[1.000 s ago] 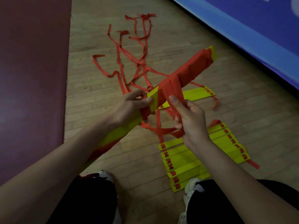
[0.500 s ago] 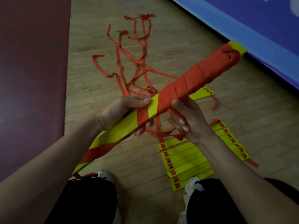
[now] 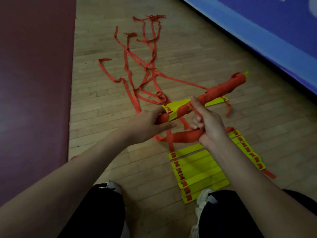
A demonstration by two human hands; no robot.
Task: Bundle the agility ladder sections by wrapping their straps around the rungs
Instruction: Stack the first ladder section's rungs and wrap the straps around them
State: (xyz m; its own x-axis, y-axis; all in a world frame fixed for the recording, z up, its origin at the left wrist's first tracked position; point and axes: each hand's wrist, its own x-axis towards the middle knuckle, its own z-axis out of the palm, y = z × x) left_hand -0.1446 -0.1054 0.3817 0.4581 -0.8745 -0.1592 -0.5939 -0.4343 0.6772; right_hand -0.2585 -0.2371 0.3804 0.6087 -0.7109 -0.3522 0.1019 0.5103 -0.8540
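Wooden planks (image 3: 188,48); left hand (image 3: 145,125) clasps strap-wound rungs (image 3: 219,88), right hand (image 3: 211,124) pinches flat webbing (image 3: 185,136).

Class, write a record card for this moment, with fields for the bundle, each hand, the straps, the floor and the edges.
bundle: yellow rungs mostly wrapped in red, held above the floor
left hand: holds the bundle's near end
right hand: fingers curled round the strap, thumb on the bundle
strap: red loop below the bundle
loose straps: tangled on the floor beyond
floor rungs: yellow, fanned flat by the shoes
edges: dark mat left, blue panel right
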